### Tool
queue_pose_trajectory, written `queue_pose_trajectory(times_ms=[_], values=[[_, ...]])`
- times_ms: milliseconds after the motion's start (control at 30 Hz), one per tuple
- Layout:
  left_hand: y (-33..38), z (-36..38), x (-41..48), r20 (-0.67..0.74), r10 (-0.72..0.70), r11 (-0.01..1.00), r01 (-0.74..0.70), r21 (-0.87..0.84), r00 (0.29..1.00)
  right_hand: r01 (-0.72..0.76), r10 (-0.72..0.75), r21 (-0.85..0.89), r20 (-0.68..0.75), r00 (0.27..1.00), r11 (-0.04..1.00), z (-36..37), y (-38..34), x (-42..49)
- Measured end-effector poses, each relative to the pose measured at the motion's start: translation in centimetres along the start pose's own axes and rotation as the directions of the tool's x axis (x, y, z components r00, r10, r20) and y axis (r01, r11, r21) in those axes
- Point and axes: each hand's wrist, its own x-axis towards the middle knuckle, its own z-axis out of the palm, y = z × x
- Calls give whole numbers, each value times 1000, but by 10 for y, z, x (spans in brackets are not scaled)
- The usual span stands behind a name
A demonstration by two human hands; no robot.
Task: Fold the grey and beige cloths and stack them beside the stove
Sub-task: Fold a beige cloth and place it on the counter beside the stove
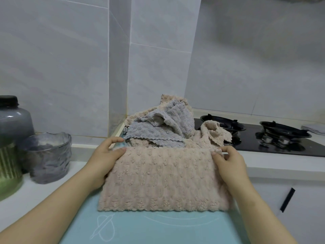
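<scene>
A beige cloth (pixel 163 178) lies flat on a light blue mat (pixel 158 228), folded over with its scalloped edge toward me. My left hand (pixel 103 157) pinches its far left corner between thumb and fingers. Its far right corner is pinched by my right hand (pixel 228 162). Behind it sits a crumpled heap: a grey cloth (pixel 158 127) on top, more beige cloth (pixel 214 132) under and beside it. The heap's right edge spills onto the black stove (pixel 274 138).
A grey textured glass bowl (pixel 49 157) and a tall dark-lidded jar (pixel 10 138) stand at the left on the white counter. A folded grey cloth (pixel 314 129) lies at the stove's far right. Tiled walls close in behind; a cabinet handle (pixel 287 199) is below right.
</scene>
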Motion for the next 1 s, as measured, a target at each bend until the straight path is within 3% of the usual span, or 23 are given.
queue_pose_trajectory(times_ms=[67, 133, 200, 367, 500, 567, 633, 700, 833, 1000], values=[[-2, 4, 0, 16, -52, 998, 52, -28, 999, -17, 18, -101, 3, 1000, 995, 3, -3, 7], [-10, 5, 3, -3, 33, 973, -32, 227, 999, -37, 52, -197, 71, 996, 980, 12, 1, 7], [-13, 2, 5, 48, 125, 864, -132, 487, 991, -57, 104, -299, 144, 984, 953, 21, 6, -2], [-4, -11, 4, 334, -76, 837, -122, 533, 939, -89, 236, -534, 214, 948, 841, 12, 7, -10], [-1, -16, -1, 395, -144, 815, -118, 567, 907, -194, 372, -475, 317, 872, 859, -5, -2, -17], [2, -15, -6, 424, -136, 855, -110, 507, 896, -215, 374, -423, 339, 863, 880, -13, -6, -21], [1, -19, -8, 473, -182, 962, 58, 265, 862, -220, 350, -373, 328, 878, 901, -18, -12, -23], [2, -20, -13, 501, -223, 975, 188, 119, 836, -212, 323, -332, 330, 887, 919, -23, -18, -21], [0, -17, -15, 391, -208, 956, 103, 273, 897, -238, 322, -247, 399, 859, 940, -30, -36, -17], [0, -20, -9, 343, -325, 945, 290, 151, 881, -181, 236, -169, 400, 886, 969, -18, -78, -11]])
